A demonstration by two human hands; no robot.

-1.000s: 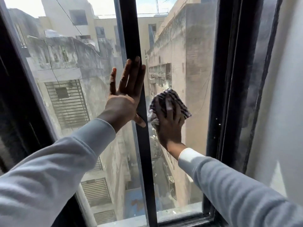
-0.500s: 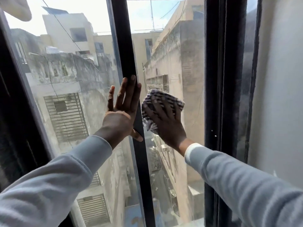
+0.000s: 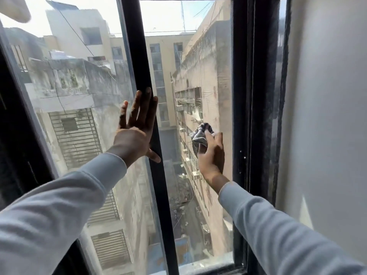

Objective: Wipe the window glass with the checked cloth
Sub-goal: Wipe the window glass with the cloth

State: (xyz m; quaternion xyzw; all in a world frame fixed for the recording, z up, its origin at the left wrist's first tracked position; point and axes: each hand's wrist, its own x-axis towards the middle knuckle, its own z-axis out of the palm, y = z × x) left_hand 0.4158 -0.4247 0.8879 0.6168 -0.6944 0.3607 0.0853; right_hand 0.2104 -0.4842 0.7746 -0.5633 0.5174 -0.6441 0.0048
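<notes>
The right window pane (image 3: pixel 190 76) is a tall sheet of glass between two black frame bars. My right hand (image 3: pixel 212 155) presses the bunched checked cloth (image 3: pixel 200 135) against this glass near its right side, at mid height. The cloth shows only above and left of my fingers. My left hand (image 3: pixel 137 128) lies flat with spread fingers on the left pane (image 3: pixel 79 96), its fingertips overlapping the black middle bar (image 3: pixel 151 116).
A black outer frame (image 3: pixel 250 116) borders the right pane, with a pale wall (image 3: pixel 327 116) beyond it. A dark frame edge (image 3: pixel 15 126) runs along the left. The sill (image 3: pixel 208 264) lies at the bottom. Buildings and an alley show through the glass.
My right hand has carried the cloth from beside the middle bar across the pane toward the right frame. My left hand has stayed flat on the left pane.
</notes>
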